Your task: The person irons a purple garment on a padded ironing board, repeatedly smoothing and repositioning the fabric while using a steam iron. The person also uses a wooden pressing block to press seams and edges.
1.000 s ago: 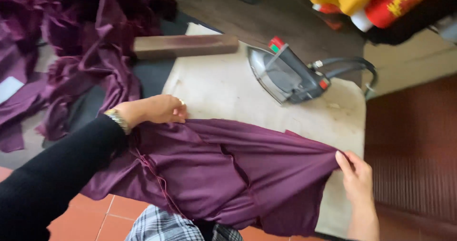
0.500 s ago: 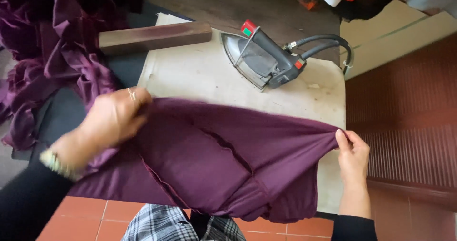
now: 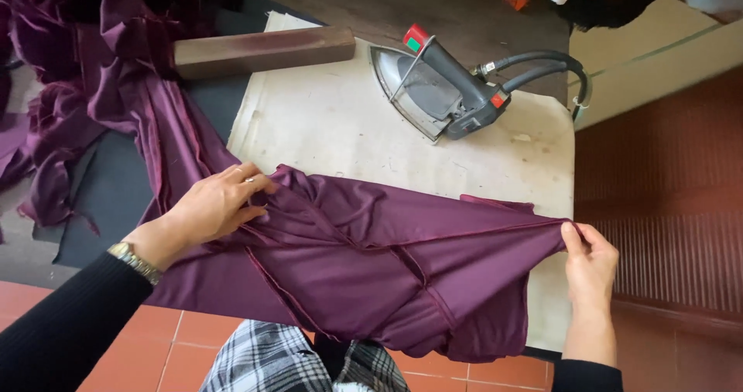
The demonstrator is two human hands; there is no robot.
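The left hand [image 3: 217,205] is pressing flat on one purple garment [image 3: 371,260], its grip bunching the cloth; the right hand [image 3: 590,259] is pinching the far corner taut. One iron [image 3: 441,90] is sitting beyond both on the surface [image 3: 333,129].

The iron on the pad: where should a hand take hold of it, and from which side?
Probably by the dark handle running along the top of the iron, coming from above on the near side. The iron sits flat on the pressing pad, so the metal body is best avoided, and the hoses leave its right end, crowding that side.
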